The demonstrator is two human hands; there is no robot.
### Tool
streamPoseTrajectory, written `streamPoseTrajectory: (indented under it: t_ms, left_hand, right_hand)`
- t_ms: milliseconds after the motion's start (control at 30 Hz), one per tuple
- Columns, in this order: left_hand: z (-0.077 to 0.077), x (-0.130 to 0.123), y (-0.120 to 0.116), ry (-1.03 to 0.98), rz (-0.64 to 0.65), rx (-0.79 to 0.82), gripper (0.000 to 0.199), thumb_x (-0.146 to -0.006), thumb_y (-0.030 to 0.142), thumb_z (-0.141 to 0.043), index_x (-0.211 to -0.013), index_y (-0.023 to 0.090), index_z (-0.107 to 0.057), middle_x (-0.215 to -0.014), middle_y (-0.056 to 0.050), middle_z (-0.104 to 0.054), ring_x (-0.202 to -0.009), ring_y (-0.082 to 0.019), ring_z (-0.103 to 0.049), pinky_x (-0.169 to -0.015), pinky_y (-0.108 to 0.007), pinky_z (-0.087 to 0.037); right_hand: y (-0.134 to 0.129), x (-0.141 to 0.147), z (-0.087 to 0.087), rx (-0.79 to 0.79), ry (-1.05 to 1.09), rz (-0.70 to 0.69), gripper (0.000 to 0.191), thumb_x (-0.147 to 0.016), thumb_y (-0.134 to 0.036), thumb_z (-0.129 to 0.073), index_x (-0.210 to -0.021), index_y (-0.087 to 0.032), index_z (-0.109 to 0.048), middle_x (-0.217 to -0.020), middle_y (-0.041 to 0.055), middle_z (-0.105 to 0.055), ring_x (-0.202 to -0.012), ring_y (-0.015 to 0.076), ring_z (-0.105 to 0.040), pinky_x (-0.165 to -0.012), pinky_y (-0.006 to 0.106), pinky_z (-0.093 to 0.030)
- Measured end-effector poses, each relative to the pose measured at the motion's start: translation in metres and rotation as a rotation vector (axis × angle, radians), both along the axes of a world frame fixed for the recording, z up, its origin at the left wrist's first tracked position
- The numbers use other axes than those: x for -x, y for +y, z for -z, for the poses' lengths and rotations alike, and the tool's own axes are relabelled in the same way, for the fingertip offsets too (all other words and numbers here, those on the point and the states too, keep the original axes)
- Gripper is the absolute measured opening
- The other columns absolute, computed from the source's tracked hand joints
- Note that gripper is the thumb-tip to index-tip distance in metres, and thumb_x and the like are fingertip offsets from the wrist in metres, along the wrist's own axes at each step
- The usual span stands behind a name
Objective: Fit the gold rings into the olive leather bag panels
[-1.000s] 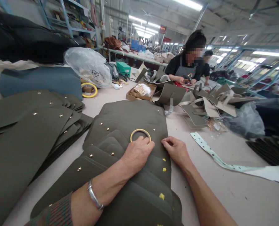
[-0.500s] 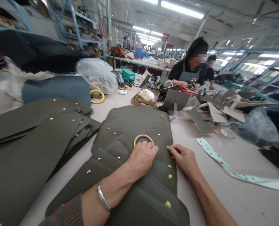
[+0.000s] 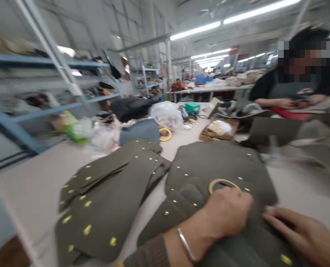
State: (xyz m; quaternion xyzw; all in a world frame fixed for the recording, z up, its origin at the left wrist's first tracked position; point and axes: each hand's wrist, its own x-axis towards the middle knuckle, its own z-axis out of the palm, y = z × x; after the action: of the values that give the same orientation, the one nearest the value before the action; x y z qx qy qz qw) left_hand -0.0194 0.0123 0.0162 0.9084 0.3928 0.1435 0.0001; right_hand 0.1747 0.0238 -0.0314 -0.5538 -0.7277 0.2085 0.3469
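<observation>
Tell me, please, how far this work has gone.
The left pile looks done: yellow patches and metal studs show. The left hand holds a yellow roll over the right pile, with the right hand at its edge. A patch shows there too; the hands hide what remains.

The tape roll (image 3: 165, 134) is yellow, the box (image 3: 192, 108) green, the panels (image 3: 106, 207) plain olive-grey with yellow patches.

Noted blue shelving (image 3: 56, 62) at left, holding blurred odds and ends. Spotted a green-and-clear plastic bag (image 3: 78, 130) near it. Farther right, saw black material (image 3: 131, 108) behind a blue-grey sheet (image 3: 139, 131), then a clear plastic bag (image 3: 167, 115) near a teal box (image 3: 192, 108). Logged a person (image 3: 286, 89) in dark clothing near red cloth (image 3: 290, 113), plus a cluttered far table (image 3: 215, 89) and bright ceiling lights (image 3: 261, 12).
</observation>
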Motion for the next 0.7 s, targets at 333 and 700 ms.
streamPoseTrajectory:
  t_ms: [333, 700]
  left_hand:
    - [0.011, 0.012, 0.012, -0.403, 0.095, 0.073, 0.024, -0.096, 0.022, -0.043, -0.117, 0.022, -0.053, -0.101, -0.004, -0.068, -0.093, -0.015, -0.065, -0.085, -0.028, -0.053]
    - [0.012, 0.007, 0.005, -0.349, 0.141, 0.102, 0.045, -0.095, 0.022, -0.045, -0.138, 0.018, -0.033, -0.116, -0.008, -0.067, -0.099, -0.019, -0.067, -0.084, -0.03, -0.055]
  right_hand:
    - [-0.022, -0.004, -0.026, 0.085, 0.179, 0.104, 0.025, -0.084, -0.039, -0.058, -0.092, -0.019, -0.072, -0.084, 0.0043, -0.073, -0.074, 0.0191, -0.065, -0.067, 0.029, -0.051]
    - [-0.029, 0.018, -0.027, -0.247, 0.111, -0.117, 0.013, -0.087, -0.017, -0.055, -0.09, -0.02, -0.066, -0.086, 0.0043, -0.069, -0.081, 0.016, -0.064, -0.075, 0.027, -0.049]
